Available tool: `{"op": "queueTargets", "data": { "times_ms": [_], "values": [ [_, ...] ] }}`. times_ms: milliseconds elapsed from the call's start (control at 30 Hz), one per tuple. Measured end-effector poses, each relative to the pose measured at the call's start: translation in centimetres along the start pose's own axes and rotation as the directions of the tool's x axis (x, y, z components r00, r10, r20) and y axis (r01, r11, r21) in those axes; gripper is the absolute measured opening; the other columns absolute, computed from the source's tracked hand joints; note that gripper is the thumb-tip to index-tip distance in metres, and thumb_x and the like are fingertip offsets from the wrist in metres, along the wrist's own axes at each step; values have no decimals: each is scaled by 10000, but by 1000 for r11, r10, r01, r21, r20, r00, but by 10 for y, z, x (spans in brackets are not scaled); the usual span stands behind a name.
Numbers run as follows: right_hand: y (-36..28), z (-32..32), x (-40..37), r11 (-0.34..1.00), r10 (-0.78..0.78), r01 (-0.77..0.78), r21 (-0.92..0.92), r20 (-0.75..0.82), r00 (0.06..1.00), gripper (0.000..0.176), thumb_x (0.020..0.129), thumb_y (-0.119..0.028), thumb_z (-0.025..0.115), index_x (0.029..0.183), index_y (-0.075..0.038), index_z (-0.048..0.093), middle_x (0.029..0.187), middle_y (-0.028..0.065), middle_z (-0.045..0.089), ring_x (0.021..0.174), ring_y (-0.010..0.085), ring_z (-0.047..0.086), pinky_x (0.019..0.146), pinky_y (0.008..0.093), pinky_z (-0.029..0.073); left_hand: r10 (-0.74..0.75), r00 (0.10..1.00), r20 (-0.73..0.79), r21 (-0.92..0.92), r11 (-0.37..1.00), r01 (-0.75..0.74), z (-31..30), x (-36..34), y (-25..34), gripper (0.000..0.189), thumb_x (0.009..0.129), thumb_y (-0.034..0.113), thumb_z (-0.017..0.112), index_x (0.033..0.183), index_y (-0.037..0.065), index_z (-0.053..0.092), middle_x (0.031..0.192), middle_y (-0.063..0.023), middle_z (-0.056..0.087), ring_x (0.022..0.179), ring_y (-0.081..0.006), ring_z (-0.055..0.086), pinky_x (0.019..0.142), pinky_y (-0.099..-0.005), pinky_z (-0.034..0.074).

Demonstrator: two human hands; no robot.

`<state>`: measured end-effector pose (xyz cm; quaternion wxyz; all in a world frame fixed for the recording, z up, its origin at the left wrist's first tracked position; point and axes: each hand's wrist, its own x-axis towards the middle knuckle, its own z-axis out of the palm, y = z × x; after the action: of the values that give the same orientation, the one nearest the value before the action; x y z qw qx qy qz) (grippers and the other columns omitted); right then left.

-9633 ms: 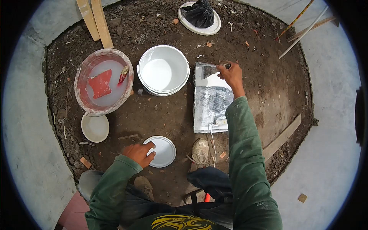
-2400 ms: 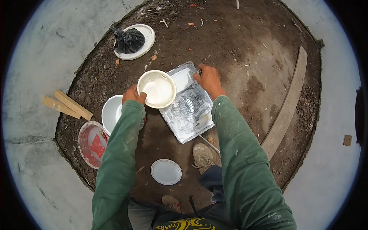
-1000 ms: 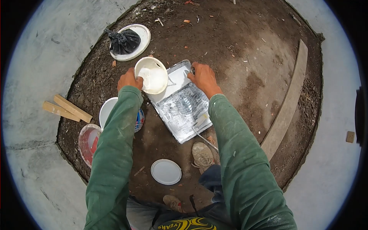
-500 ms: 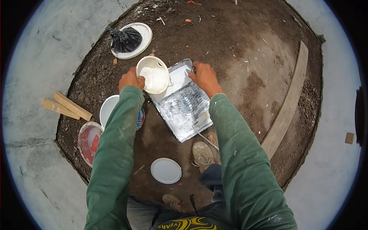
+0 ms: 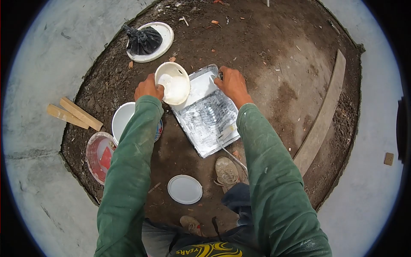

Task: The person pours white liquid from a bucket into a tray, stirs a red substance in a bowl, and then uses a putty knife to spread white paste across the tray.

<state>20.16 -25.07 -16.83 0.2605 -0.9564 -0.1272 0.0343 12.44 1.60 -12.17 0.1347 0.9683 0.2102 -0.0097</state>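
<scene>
My left hand (image 5: 147,87) grips a small white bowl (image 5: 172,83), tilted over the far left corner of a silver paint tray (image 5: 208,115) lying on the dirt. White liquid lies in the bowl and in the tray's far end. My right hand (image 5: 231,84) is closed on a scraper handle at the tray's far right corner; the blade rests in the white liquid. A roller handle sticks out of the tray's near end.
A white bucket (image 5: 123,121) sits under my left forearm, with a reddish tub (image 5: 99,156) holding a red scraper to its left. A round white lid (image 5: 185,189) lies near my shoe (image 5: 226,170). A black bag on a lid (image 5: 144,39), wooden sticks (image 5: 72,113) and a plank (image 5: 322,119) surround the dirt patch.
Earlier my left hand rested on the round lid; it has since lifted the small bowl and tipped it over the tray. The bowl has stayed tilted through the last second.
</scene>
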Motion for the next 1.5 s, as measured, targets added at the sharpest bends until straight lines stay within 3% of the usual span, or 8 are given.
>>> {"op": "queueTargets", "data": {
  "times_ms": [367, 567, 633, 667, 733, 833, 1167, 1500],
  "values": [
    [-1, -1, 0, 999, -31, 30, -12, -82, 996, 395, 791, -238, 722, 1089, 16, 670, 954, 260, 702, 919, 434, 686, 807, 504, 539, 14, 999, -39, -43, 999, -15, 3, -11, -10, 459, 846, 180, 643, 1287, 57, 614, 1013, -261, 710, 974, -423, 690, 886, -504, 534],
    [-7, -1, 1, 1000, -17, 16, -16, -95, 995, 397, 809, -237, 714, 1110, 17, 658, 1020, 258, 694, 971, 433, 672, 839, 514, 527, -31, 995, -93, -241, 970, 8, 16, -22, -29, 467, 829, 184, 641, 1272, 38, 627, 953, -246, 720, 928, -415, 698, 886, -470, 538],
    [-6, 2, 3, 999, 3, -6, -31, -104, 995, 390, 817, -229, 718, 1115, 14, 654, 1038, 253, 692, 987, 432, 668, 850, 515, 524, -125, 992, -24, -520, 849, 94, 21, -31, -36, 495, 827, 157, 636, 1292, -10, 609, 864, -216, 726, 739, -328, 722, 716, -415, 579],
    [-5, 4, 3, 999, -1, -2, -33, -103, 995, 390, 817, -229, 718, 1115, 14, 654, 1038, 253, 692, 987, 432, 668, 850, 515, 524, -128, 991, -25, -521, 848, 97, 23, -40, -40, 495, 827, 157, 636, 1292, -10, 609, 864, -216, 726, 739, -328, 722, 716, -415, 579],
    [-4, 8, 5, 998, 7, -15, -57, -129, 992, 339, 813, -216, 730, 1065, -2, 656, 1029, 236, 691, 991, 425, 674, 858, 512, 534, -216, 968, 123, -721, 651, 237, 8, -72, -28, 498, 842, 86, 617, 1319, -52, 579, 790, -159, 717, 558, -198, 663, 499, -330, 529],
    [-5, 13, 8, 993, 32, -39, -113, -59, 998, 348, 806, -217, 739, 1067, -1, 658, 1035, 240, 689, 994, 423, 676, 859, 511, 537, -263, 950, 169, -845, 458, 277, 20, -113, -37, 486, 862, 38, 606, 1335, -67, 561, 767, -123, 706, 493, -120, 606, 391, -275, 450],
    [-36, 44, 21, 983, -112, 113, -142, 19, 994, 309, 777, -254, 771, 931, 3, 693, 928, 246, 711, 897, 436, 691, 816, 511, 551, -362, 877, 315, -889, 211, 406, 44, -287, -111, 422, 939, 15, 574, 1347, -62, 496, 805, -122, 706, 490, -113, 564, 411, -259, 438],
    [-75, 72, 21, 992, -108, 113, -65, 70, 992, 363, 758, -307, 779, 891, 22, 704, 887, 269, 707, 883, 434, 697, 801, 497, 551, -636, 722, 273, -840, 208, 501, 98, -409, -235, 484, 932, -7, 554, 1386, -47, 392, 782, -154, 690, 451, -162, 582, 399, -301, 482]
  ]
}}
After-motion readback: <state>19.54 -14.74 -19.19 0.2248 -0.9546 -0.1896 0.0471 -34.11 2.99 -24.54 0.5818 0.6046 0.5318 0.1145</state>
